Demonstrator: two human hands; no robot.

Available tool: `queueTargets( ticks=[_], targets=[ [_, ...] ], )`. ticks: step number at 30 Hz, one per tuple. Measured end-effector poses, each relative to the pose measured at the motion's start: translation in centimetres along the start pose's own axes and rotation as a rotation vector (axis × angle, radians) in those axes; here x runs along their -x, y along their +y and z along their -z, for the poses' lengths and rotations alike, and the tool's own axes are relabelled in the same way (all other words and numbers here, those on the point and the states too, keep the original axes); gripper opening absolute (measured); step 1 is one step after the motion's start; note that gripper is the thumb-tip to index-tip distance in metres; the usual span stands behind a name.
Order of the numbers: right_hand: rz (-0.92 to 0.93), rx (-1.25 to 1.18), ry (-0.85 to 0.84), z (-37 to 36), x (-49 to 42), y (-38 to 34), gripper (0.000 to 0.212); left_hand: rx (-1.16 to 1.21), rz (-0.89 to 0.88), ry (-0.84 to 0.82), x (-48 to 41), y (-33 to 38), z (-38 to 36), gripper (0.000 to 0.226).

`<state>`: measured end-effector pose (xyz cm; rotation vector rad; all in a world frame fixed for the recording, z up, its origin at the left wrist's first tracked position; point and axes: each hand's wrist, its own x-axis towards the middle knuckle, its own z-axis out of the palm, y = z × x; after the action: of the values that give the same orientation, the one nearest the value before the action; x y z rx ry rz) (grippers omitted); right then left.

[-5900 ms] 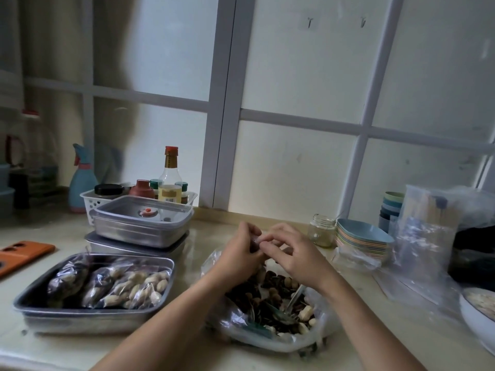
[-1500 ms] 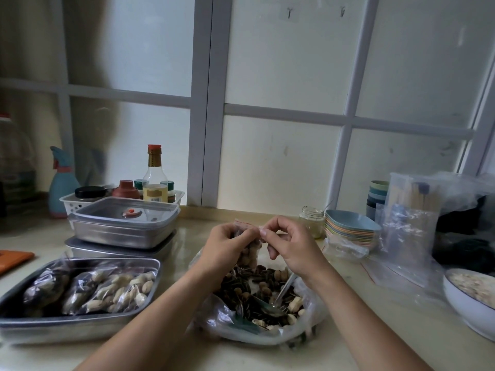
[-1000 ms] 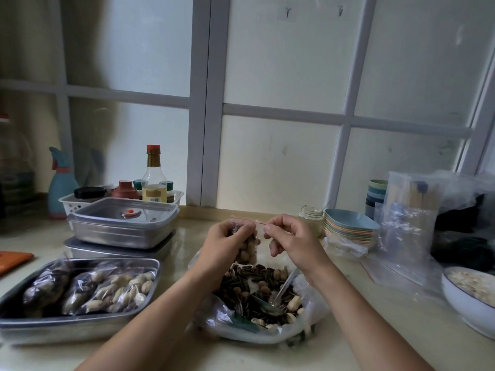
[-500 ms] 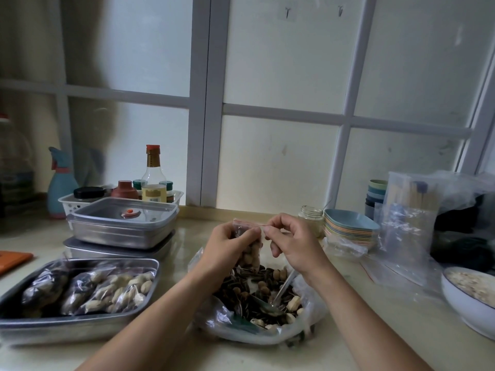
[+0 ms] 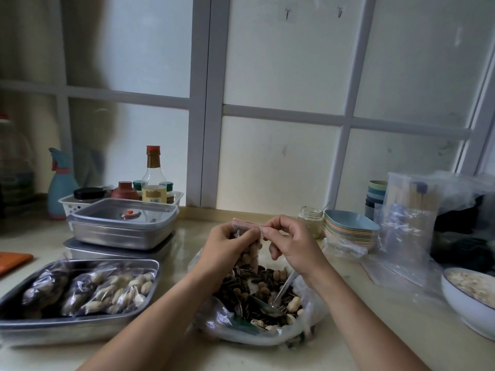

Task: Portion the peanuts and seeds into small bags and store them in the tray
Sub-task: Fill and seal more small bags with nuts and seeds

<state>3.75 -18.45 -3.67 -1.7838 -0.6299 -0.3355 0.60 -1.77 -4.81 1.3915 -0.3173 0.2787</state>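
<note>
From the head view, both forearms reach in from the bottom edge and meet over the middle of the counter. The left hand [image 5: 227, 245] is raised, fingers curled round the small clear zip bag of peanuts and seeds [image 5: 251, 257], gripping its upper part. The right hand [image 5: 292, 245] sits at three o'clock of it, thumb and forefinger pinching the bag's red-striped top edge, the other fingers loosely curled. The bag hangs above the large crumpled clear plastic bag of peanuts and striped seeds [image 5: 211, 314], where a metal spoon [image 5: 280, 294] lies. At nine o'clock of that, the shallow steel tray [image 5: 67, 325] holds filled small bags [image 5: 112, 290].
</note>
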Motion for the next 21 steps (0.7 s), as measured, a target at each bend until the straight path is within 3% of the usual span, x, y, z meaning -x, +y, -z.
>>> queueTargets(
  ticks=[12,21],
  targets=[
    [0.004,-0.02,-0.05,-0.13,0.23,-0.27,0.014,0.014,0.024,-0.01,-0.11,0.19,0.09,0.017],
    [-0.014,0.119,0.033,-0.19,-0.01,0.24,0.016,-0.045,0.084,-0.028,-0.07,0.02,-0.07,0.025]
  ],
)
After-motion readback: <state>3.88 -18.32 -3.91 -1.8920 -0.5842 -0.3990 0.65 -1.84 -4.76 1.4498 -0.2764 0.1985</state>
